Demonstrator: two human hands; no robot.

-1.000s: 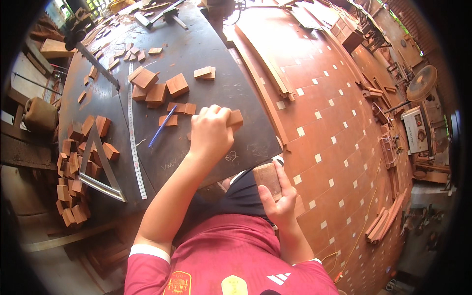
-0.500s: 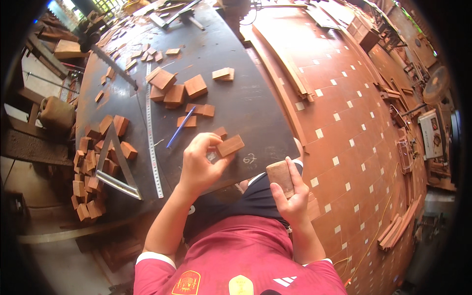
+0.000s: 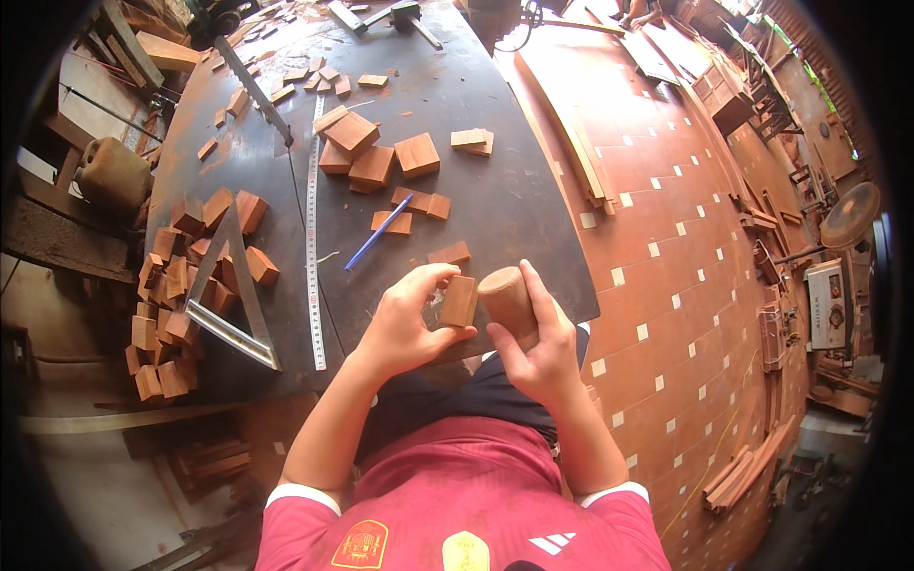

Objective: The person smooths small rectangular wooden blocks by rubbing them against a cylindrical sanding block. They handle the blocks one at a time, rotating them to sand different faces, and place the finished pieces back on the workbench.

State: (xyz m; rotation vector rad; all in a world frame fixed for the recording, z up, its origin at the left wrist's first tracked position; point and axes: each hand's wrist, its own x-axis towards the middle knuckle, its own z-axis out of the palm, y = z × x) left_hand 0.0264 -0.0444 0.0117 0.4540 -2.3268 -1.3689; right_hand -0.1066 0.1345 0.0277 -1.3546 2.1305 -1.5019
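My left hand point(image 3: 395, 328) grips a small reddish-brown wooden block point(image 3: 459, 303) between thumb and fingers, its long side standing up. Close beside it, my right hand point(image 3: 545, 352) is closed around a thicker, paler wooden piece with rounded sides point(image 3: 508, 303). Its top nearly meets the small block; whether they touch I cannot tell. Both pieces are above the near edge of the dark table point(image 3: 514, 228). Just beyond my left fingers lies another wooden block point(image 3: 449, 253). A blue pen point(image 3: 378, 233) rests farther off, against some flat blocks point(image 3: 392, 223).
Left of my hands are a measuring strip point(image 3: 312, 228), a triangular metal square point(image 3: 249, 295) and a heap of wooden blocks point(image 3: 176, 276). Larger blocks point(image 3: 372, 166) are stacked farther back. A saw blade point(image 3: 255, 90) angles over the table. Long boards point(image 3: 564, 124) lie along its right side.
My two hands have come together; the right moved left and up with the rounded piece. The small block in my left hand has turned from lying sideways to upright. The view has shifted slightly.
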